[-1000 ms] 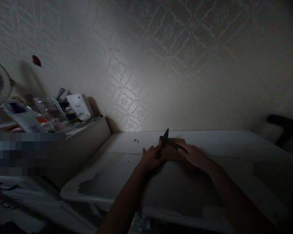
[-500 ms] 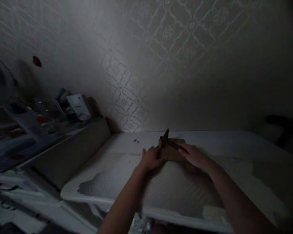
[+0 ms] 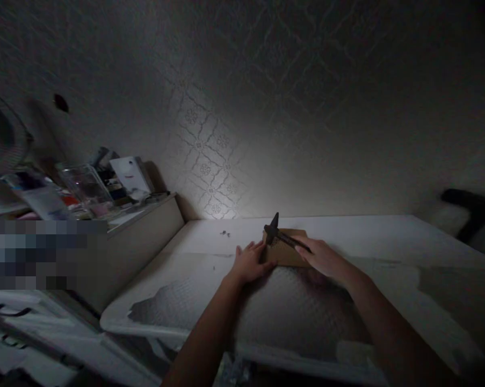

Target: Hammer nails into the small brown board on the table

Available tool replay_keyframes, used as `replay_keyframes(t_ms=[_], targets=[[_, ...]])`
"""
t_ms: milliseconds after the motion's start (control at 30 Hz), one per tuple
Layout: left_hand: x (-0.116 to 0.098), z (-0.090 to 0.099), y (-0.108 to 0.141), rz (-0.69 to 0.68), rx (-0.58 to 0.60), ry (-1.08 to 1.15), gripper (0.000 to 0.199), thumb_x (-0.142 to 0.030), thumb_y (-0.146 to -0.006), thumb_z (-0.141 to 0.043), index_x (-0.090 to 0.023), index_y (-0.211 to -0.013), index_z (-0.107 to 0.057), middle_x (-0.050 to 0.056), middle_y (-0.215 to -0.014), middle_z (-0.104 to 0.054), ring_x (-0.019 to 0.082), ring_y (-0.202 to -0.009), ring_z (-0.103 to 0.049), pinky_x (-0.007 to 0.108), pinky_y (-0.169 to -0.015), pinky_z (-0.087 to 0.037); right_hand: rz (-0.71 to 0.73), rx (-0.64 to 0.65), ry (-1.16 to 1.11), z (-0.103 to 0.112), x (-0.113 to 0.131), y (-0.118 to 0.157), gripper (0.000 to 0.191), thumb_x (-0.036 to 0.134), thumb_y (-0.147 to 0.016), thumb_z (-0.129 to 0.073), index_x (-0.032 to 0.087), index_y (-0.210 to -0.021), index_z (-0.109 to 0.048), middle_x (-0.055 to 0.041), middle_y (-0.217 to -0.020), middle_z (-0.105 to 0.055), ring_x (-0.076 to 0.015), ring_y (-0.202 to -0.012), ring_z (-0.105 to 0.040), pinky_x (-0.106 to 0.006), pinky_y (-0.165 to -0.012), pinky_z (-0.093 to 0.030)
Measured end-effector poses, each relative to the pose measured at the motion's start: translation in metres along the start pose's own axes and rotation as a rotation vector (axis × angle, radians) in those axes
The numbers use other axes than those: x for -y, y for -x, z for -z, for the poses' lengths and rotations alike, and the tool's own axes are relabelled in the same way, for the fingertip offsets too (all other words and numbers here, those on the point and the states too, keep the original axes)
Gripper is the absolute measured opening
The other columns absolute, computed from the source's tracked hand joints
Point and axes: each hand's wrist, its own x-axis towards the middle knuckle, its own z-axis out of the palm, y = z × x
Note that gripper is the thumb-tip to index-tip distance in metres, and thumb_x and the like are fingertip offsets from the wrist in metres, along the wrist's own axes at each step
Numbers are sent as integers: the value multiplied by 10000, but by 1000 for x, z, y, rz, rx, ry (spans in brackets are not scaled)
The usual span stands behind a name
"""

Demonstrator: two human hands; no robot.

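My right hand [image 3: 318, 257] is closed around the handle of a dark hammer [image 3: 272, 231]. The hammer's head is over the left part of a flat brown board [image 3: 288, 258], which lies on the table; whether it touches the board I cannot tell. Small dark marks or holes show on the board beneath the head. My left hand [image 3: 250, 262] lies at the board's left edge, fingers spread and touching it. A few tiny dark pieces [image 3: 225, 234], too small to name, lie on the table to the left of the board.
The white table [image 3: 202, 234] stands against a patterned wall [image 3: 210, 156], with a worn grey patch at its front. To the left, a cabinet [image 3: 145, 228] bears a white box [image 3: 131, 174], a clear container [image 3: 85, 185] and other items. A dark object [image 3: 468, 207] juts in at the right.
The picture has become brighter around the table. Both hands, the hammer and the board look nearly unmoved.
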Motion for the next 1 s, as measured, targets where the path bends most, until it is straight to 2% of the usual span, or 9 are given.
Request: replay_keyframes(t_ms=[267, 800, 1000], targets=[[-3, 1, 1, 26, 0, 14, 666, -634, -804, -404, -294, -1369, -319, 41, -1455, -316, 307, -1347, -228, 627, -1046, -114, -1, 23, -1, 1, 1, 0, 411, 261, -862, -375, 161, -1228, -532, -97, -1189, -595, -227, -1070, -557, -371, -914, -421], [-2, 2, 1, 6, 7, -18, 691, -652, -813, -370, -303, -1398, -258, 45, -1450, -327, 321, -1340, -239, 636, -1034, -140, -1, 16, -17, 2, 5, 1, 398, 255, -855, -388, 208, -1217, -547, -79, -1169, -607, -229, -1056, -564, -390, -906, -428], [-1, 1, 1, 6, 7, -20, 695, -661, -810, -368, -282, -1388, -291, 50, -1457, -310, 316, -1345, -227, 627, -1041, -136, -11, 16, -3, 2, 4, 1, 414, 258, -857, -382, 168, -1230, -539, -104, -1182, -598, -243, -1063, -560, -397, -909, -424]])
